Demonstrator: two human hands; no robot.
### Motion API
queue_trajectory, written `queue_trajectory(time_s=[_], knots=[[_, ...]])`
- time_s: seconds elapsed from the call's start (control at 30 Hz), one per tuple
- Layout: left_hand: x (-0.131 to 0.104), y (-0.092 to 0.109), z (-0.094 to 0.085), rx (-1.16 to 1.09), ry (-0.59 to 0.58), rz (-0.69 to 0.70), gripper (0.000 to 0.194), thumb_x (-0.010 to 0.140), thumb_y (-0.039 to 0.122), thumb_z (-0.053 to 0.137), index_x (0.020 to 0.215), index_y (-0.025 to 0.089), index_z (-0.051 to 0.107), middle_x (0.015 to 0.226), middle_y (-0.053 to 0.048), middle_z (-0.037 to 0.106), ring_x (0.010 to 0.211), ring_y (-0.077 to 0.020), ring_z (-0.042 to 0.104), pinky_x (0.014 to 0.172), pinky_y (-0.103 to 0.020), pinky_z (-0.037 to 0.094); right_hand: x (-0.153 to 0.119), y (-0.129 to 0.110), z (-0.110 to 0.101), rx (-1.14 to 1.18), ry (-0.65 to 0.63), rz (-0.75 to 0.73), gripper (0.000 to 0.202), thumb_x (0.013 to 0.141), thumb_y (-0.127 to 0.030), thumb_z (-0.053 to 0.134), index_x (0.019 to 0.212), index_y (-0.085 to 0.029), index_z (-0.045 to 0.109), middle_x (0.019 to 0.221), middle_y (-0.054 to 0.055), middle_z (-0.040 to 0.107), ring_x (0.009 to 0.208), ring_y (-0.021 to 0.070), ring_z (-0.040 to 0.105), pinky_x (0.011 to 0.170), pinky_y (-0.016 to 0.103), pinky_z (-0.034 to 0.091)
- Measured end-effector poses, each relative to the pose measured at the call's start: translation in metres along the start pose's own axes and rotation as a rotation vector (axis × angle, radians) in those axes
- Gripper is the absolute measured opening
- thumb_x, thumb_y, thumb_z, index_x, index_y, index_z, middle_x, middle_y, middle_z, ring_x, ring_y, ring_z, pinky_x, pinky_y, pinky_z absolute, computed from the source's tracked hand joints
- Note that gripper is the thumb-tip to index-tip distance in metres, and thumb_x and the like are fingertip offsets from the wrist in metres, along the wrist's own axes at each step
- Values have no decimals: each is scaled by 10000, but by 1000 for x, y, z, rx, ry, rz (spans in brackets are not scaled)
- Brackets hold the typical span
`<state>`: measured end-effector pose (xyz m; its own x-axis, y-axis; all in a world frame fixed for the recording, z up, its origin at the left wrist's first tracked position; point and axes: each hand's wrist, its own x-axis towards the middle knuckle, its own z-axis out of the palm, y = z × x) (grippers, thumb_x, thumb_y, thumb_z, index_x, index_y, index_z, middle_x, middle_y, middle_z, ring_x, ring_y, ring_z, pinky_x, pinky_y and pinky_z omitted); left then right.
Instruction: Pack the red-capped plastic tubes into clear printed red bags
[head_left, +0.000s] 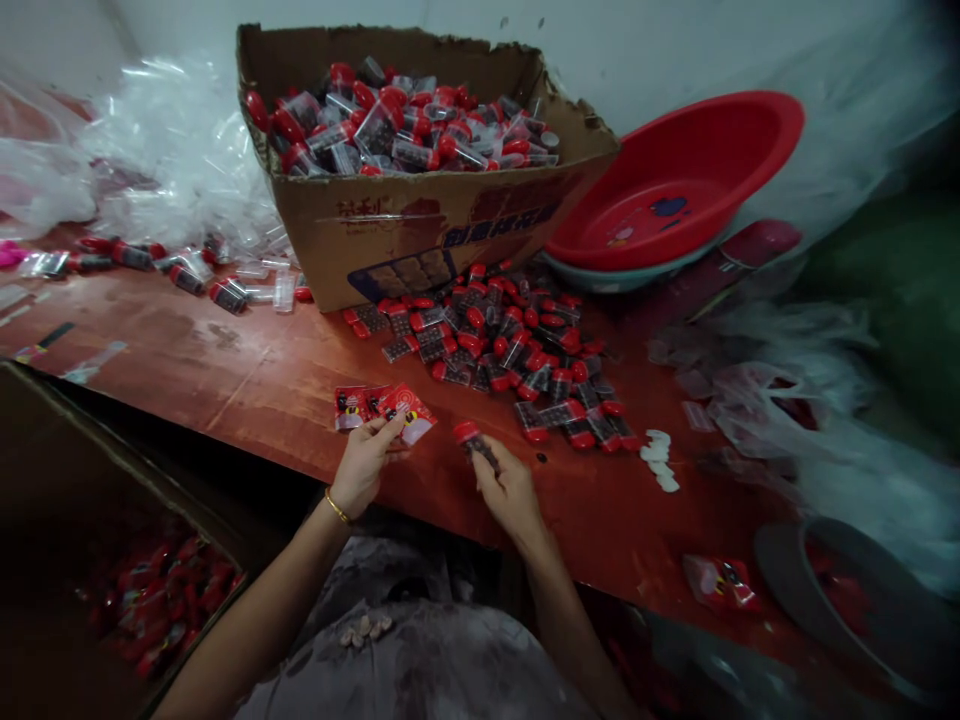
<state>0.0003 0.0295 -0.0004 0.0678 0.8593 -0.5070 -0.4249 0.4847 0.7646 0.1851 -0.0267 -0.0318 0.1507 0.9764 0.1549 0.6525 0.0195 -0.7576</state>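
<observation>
My left hand (365, 460), with a gold bracelet at the wrist, pinches a red printed packet (411, 412) over the table edge. More red packets (360, 405) lie on the table just left of it. In my right hand (508, 487) is a small clear tube with a red cap (471, 440) and dark contents, its cap end pointing up and left. The tube and the packet are apart. Behind my hands spreads a pile of similar red-capped tubes (502, 340).
A cardboard box (442, 215) full of tubes stands at the back, beside a tilted red basin (675, 190). Plastic bags (180, 150) lie at left. Lower left is another box (112, 480) holding red items. A grey round container (780, 560) sits at lower right.
</observation>
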Motion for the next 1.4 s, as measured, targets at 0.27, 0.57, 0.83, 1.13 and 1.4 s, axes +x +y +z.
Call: queue_trajectory(time_s=[0.27,0.57,0.83,1.13,1.4], knots=[[-2,-4,1,26,-84,-8,382,510,454,805,599,115,652,608,-19,645,572,-117,598,585,-244,496,-22,-34,-2,635,-265,192,310,797,-383,521,985,-172,648,599,-27,547,416,74,418,421,204,387],[-9,-2,2,129,-104,88,381,508,473,797,544,117,666,544,-6,629,525,-94,548,583,-226,458,-10,-42,-7,667,-355,174,230,729,-327,537,795,-165,687,578,-16,533,486,88,420,446,194,345],[-6,-4,-7,183,-217,113,333,584,439,773,685,127,721,668,-31,693,629,-123,594,707,-267,474,-8,-39,1,656,-285,182,219,733,-324,542,792,-167,682,619,-8,579,537,106,475,488,206,391],[-17,-8,4,1,-176,137,333,505,256,835,789,147,699,784,-23,720,698,-131,633,727,-260,491,-8,-40,18,690,-184,221,300,784,-417,535,921,-177,650,564,-33,510,424,77,393,384,193,330],[-15,-21,1,-120,-128,101,326,530,305,826,763,123,690,700,-17,692,605,-88,587,634,-207,467,-9,-42,30,712,-293,191,294,852,-456,479,930,-188,570,571,-67,451,406,48,384,380,165,333]])
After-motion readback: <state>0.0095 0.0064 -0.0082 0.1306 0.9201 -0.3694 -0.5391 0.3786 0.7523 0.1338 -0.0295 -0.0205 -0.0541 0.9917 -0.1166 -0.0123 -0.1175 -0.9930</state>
